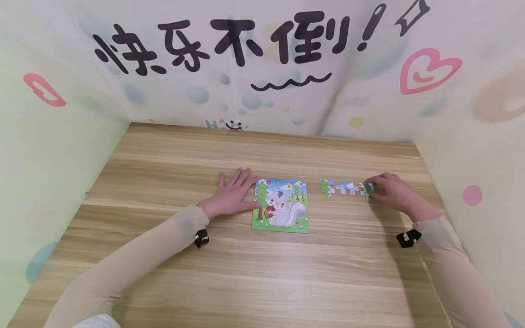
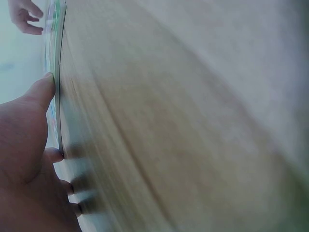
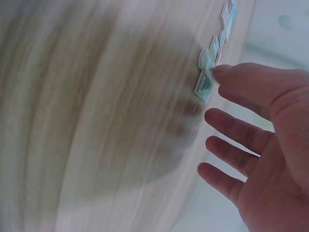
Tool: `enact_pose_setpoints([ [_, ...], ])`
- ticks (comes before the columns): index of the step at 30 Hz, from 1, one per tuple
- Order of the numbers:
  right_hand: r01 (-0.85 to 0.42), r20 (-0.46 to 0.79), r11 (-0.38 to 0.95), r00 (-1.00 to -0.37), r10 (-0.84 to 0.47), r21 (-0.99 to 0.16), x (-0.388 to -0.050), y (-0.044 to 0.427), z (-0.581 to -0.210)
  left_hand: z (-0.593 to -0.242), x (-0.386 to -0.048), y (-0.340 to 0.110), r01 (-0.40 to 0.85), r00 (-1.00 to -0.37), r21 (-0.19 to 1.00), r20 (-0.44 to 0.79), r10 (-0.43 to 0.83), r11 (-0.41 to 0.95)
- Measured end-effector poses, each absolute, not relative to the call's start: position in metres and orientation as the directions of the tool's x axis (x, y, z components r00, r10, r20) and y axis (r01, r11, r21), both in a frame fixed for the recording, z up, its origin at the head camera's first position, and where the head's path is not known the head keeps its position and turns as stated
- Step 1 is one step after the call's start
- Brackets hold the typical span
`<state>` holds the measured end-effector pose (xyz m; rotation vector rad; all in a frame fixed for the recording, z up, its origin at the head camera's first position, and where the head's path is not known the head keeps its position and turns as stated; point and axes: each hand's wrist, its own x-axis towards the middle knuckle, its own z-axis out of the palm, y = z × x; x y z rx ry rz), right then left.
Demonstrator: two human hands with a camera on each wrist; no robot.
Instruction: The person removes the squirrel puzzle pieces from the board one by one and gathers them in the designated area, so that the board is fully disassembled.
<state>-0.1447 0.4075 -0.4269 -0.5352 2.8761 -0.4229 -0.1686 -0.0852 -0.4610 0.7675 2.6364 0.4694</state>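
A square puzzle (image 1: 283, 205) with a grey squirrel picture lies flat on the table. My left hand (image 1: 231, 198) rests at its left side with fingers spread, its thumb on the puzzle's edge, as the left wrist view also shows beside the puzzle's rim (image 2: 57, 58). To the right, several jigsaw pieces (image 1: 347, 187) form a short row. The thumb and index finger of my right hand (image 1: 393, 193) pinch the end piece (image 1: 368, 187) at the row's right end. In the right wrist view that piece (image 3: 204, 87) lies on the table, and the other fingers hang apart from it.
The wooden table (image 1: 262, 273) is bounded at the back by a printed cloth (image 1: 164, 100) with large black characters, with similar cloth at both sides. Bare wood separates the squirrel puzzle from the row of pieces. Each wrist carries a small black device.
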Motion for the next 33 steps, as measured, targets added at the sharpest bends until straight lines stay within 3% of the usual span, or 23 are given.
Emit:
enact_pose_setpoints([
  [14, -0.407, 0.046, 0.864, -0.91, -0.413, -0.296, -0.132, 0.367, -0.421, -0.471, -0.17, -0.087, 0.443, -0.8, 0.408, -0.224, 0.557, 0.799],
  [33, -0.589, 0.12, 0.747, -0.803, -0.584, -0.308, -0.133, 0.289, -0.417, -0.461, -0.166, -0.085, 0.447, -0.796, 0.407, -0.225, 0.562, 0.796],
])
